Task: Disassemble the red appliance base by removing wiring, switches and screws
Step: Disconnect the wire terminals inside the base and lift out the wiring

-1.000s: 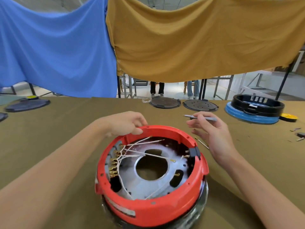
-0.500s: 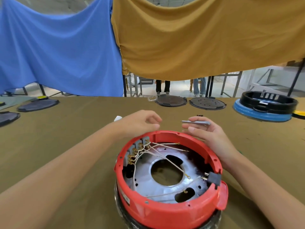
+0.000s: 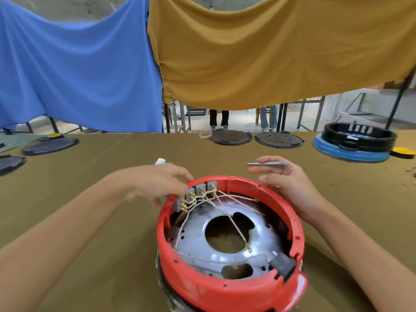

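Left hand (image 3: 157, 183) grips the red appliance base (image 3: 229, 287) rim mid-table by the switches (image 3: 198, 194), right hand (image 3: 286, 183) pinches a screwdriver (image 3: 265, 163) — loose wires (image 3: 225, 210) could snag any careless pull.

Appliance base (image 3: 229, 287) sits on the table (image 3: 94, 221), nearest the viewer. Switches (image 3: 195, 194) sit inside its far-left wall; wiring (image 3: 225, 212) fans from them across the metal plate (image 3: 198, 242). Left hand (image 3: 157, 185) at the base's far-left rim, right hand (image 3: 290, 188) at its far-right. Screwdriver (image 3: 265, 163) lies across the right hand's fingers. Two discs (image 3: 254, 138) lie behind, at the table's far edge.
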The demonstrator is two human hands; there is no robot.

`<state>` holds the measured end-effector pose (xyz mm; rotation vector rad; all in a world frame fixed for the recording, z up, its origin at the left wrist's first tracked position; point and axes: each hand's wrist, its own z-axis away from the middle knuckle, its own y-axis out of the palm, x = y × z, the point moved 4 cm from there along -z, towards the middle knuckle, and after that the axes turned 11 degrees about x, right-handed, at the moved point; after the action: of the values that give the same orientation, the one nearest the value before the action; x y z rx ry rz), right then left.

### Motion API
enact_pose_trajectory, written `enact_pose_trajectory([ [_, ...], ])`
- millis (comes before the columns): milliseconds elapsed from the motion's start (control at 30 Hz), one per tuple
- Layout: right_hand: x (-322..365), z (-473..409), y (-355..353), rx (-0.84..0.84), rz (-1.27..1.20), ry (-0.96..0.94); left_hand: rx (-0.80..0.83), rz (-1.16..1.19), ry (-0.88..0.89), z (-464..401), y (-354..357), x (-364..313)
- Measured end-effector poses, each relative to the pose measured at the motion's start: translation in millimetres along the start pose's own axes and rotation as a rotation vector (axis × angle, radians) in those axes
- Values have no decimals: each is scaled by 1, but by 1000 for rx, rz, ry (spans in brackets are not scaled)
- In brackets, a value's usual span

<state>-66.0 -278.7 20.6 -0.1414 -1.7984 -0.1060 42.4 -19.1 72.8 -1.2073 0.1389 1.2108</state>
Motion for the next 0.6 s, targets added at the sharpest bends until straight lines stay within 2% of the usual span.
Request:
enact_pose_trajectory([
  [133, -2, -1, 0, -31, -20, -26, -46, 42, 145, -16, -12, -9],
  [300, -5, -3, 2, -10, -68, -34, -131, 136, 231, -42, -2, -7],
  [467, -4, -1, 4, 3, -29, -17, -228, 196, 243, -36, 2, 9],
  [600, -3, -2, 4, 8, 23, -12, -146, 237, 183, -22, 10, 24],
])
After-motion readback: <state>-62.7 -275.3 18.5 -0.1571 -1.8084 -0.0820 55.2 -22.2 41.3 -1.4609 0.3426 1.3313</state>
